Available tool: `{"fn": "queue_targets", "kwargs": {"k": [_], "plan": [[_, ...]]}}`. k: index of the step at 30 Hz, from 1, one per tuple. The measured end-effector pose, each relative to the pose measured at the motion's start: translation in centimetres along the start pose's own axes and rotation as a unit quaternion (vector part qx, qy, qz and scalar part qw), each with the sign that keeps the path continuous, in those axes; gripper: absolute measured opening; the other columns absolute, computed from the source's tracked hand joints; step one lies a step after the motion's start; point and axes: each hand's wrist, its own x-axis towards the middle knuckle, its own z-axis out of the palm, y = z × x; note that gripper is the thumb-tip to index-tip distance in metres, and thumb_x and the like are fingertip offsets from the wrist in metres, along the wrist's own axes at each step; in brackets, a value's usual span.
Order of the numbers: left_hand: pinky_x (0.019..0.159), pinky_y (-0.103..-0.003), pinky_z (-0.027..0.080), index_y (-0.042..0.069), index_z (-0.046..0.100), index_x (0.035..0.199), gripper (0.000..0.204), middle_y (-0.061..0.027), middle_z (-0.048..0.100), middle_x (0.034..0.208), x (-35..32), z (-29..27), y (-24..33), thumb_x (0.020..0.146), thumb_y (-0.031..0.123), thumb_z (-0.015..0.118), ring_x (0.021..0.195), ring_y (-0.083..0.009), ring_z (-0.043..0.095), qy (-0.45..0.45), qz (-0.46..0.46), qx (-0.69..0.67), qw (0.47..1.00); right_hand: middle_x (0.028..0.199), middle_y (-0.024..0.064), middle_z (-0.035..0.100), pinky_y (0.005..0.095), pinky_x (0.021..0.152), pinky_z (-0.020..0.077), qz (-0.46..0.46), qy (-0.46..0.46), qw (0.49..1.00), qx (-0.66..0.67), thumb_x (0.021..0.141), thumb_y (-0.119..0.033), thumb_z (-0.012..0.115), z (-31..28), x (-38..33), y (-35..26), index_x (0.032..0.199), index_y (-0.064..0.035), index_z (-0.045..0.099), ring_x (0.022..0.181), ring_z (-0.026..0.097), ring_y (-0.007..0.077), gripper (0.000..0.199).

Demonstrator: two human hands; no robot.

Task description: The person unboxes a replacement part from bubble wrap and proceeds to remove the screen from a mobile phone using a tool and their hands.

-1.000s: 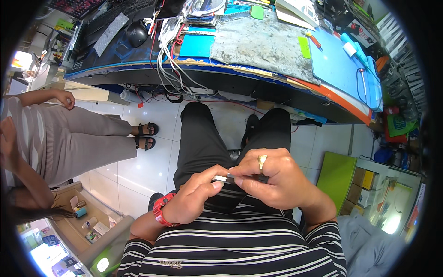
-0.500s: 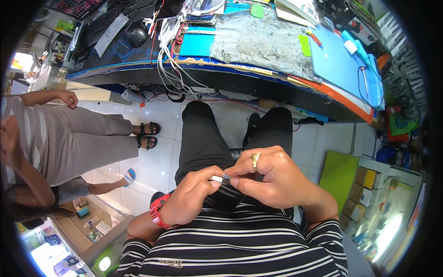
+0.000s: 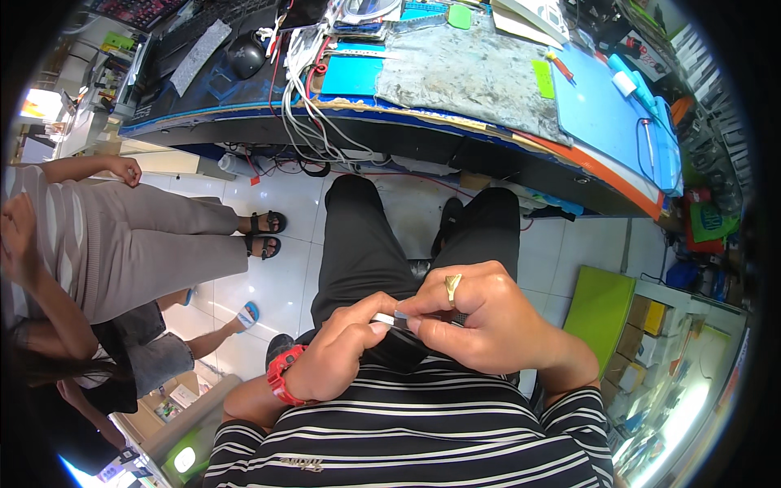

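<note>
Above my lap, my left hand (image 3: 342,346) is closed, thumb and forefinger pinching a small white piece (image 3: 382,319) with a metallic end. My right hand (image 3: 484,317), a gold ring on one finger, meets it from the other side. Its thumb and fingertips pinch the metallic end of the same piece. The fingers cover much of the piece, and its exact kind is too small to tell. A red watch (image 3: 285,374) is on my left wrist.
Ahead stands a cluttered workbench with a grey stained mat (image 3: 464,73), white cables (image 3: 305,98) hanging over its edge, a black mouse (image 3: 244,55) and a screwdriver (image 3: 560,68). A person in beige trousers (image 3: 154,228) stands at left, another behind. A glass display case (image 3: 683,358) is at right.
My hands keep nearly the same pose around the small white piece. At the lower left, the second person has shifted, with the leg and blue sandal now farther right.
</note>
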Motion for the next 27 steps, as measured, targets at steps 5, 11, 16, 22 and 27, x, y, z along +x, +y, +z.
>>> {"fn": "queue_targets", "kwargs": {"k": [5,11,16,22,27], "plan": [[0.080,-0.030,0.040,-0.007,0.058,0.126,0.049,-0.0116,0.062,0.096,-0.2,-0.5,-1.2,0.096,0.024,0.035,0.083,-0.0145,0.052,-0.044,-0.002,-0.079,0.996,0.076,0.0122,0.071,0.0307,0.058,0.0514,-0.020,0.000,1.000,-0.004,0.084,0.002,0.071,0.2,-0.3,0.3,0.098,0.0035,0.078,0.064,0.067,0.0188,0.016],[0.087,-0.029,0.041,-0.007,0.058,0.124,0.047,-0.0120,0.063,0.101,-0.2,-0.7,-1.3,0.095,0.024,0.038,0.094,-0.0150,0.055,-0.078,0.022,-0.086,0.993,0.076,0.0129,0.068,0.0353,0.058,0.0516,-0.006,-0.005,1.000,0.017,0.084,-0.004,0.072,0.7,-0.4,0.1,0.099,0.0022,0.077,0.063,0.066,0.0243,0.016],[0.087,-0.029,0.041,-0.005,0.056,0.124,0.043,-0.0096,0.062,0.100,-0.2,-0.6,-1.0,0.099,0.024,0.038,0.096,-0.0127,0.054,-0.056,0.016,-0.092,0.994,0.079,0.0130,0.071,0.0293,0.057,0.0523,-0.030,0.013,0.999,-0.008,0.084,0.005,0.072,0.7,-0.8,0.1,0.098,0.0040,0.075,0.066,0.069,0.0186,0.015],[0.085,-0.026,0.044,-0.001,0.052,0.129,0.031,-0.0076,0.063,0.107,1.3,0.0,-0.4,0.107,0.020,0.051,0.097,-0.0091,0.055,-0.006,-0.015,-0.050,0.999,0.083,0.0113,0.069,0.0302,0.054,0.0510,-0.194,0.160,0.941,-0.227,0.078,0.009,0.076,1.3,-1.4,2.4,0.109,-0.0021,0.071,0.065,0.067,0.0211,0.033],[0.081,-0.027,0.048,0.000,0.054,0.126,0.025,-0.0039,0.067,0.101,2.3,0.6,-1.0,0.106,0.014,0.059,0.094,-0.0062,0.057,0.010,0.015,-0.077,0.997,0.082,0.0091,0.067,0.0302,0.051,0.0485,-0.224,0.176,0.914,-0.291,0.073,0.011,0.076,1.5,-1.5,3.4,0.111,-0.0030,0.070,0.064,0.064,0.0197,0.041]]}}
